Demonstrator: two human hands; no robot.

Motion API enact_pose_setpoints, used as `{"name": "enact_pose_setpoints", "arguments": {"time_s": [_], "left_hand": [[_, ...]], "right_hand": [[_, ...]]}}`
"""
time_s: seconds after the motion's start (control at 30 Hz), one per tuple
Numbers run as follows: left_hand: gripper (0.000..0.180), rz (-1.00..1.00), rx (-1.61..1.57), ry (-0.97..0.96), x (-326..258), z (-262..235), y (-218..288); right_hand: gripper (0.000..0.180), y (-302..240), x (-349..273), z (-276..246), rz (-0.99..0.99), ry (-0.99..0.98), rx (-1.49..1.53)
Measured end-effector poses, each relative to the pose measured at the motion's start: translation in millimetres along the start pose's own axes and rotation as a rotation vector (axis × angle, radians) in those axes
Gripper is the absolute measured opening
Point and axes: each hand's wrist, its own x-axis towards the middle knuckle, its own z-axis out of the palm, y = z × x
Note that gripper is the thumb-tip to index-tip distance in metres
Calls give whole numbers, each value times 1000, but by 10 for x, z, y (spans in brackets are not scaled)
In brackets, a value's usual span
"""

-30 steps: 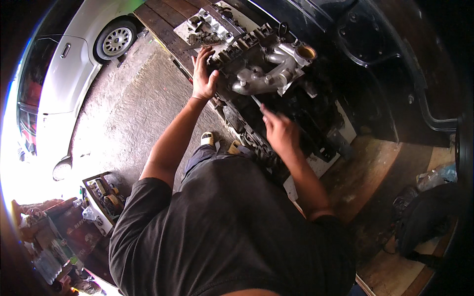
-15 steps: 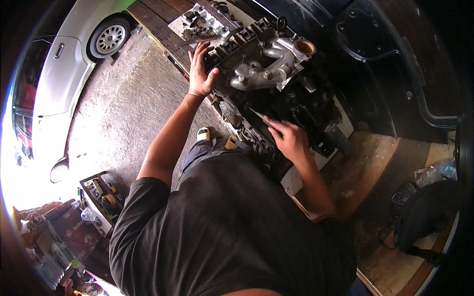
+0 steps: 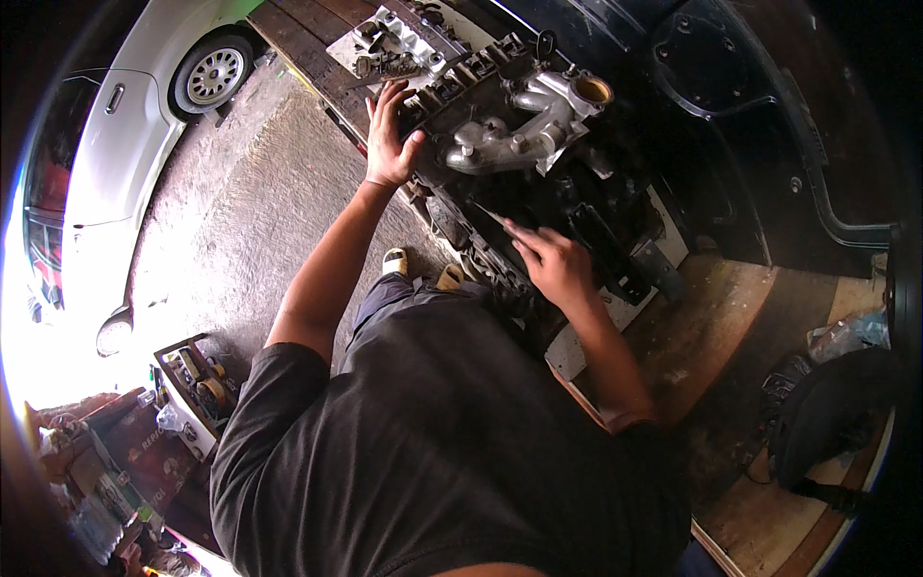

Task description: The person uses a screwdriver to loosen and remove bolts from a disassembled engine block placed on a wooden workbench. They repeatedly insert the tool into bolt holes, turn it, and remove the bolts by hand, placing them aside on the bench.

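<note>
Far L, a white car [image 3: 120, 154] on a rough floor; nearer, an open box [image 3: 197, 433] of small parts. L hand [image 3: 387, 152]: fingers apart, gripping nothing, seemingly braced on the near edge of a dark engine [image 3: 524, 197], which lies across a surface [image 3: 312, 34] ahead of the person. A slim tool [image 3: 490, 214] angles over the engine's dark side, below a silver manifold [image 3: 514, 152]; its tip's contact is hard to tell. R hand [image 3: 560, 267] is clamped on the tool's other end. Poss. risks: tip skids if pushed off-angle, b/c metal looks grimy, & R knuckles hit hard edges; L hand, w/ no grip, may slide if the engine rocks. Far R, a black bag [image 3: 832, 413].
</note>
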Motion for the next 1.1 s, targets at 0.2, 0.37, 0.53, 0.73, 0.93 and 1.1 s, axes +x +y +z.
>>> {"name": "enact_pose_setpoints", "arguments": {"time_s": [0.2, 0.37, 0.53, 0.73, 0.93, 1.1], "left_hand": [[83, -11, -30, 21, -21, 8, -12], [86, 10, -49, 18, 9, -11, -36], [90, -21, -100, 48, -9, -23, -46], [89, -15, -98, 44, -2, -2, -61], [90, -12, -111, 29, -7, -7, -70], [90, -20, -124, 22, -13, -7, -54]], "right_hand": [[36, -176, 241, 161, -9, 79, 31], [38, -169, 239, 122, -8, 17, -5], [40, -124, 171, 35, -40, -13, -3], [41, -231, 310, 86, -50, 10, -75], [38, -147, 82, 9, 41, -49, -89], [39, -303, 310, 96, -30, 14, -98]]}}
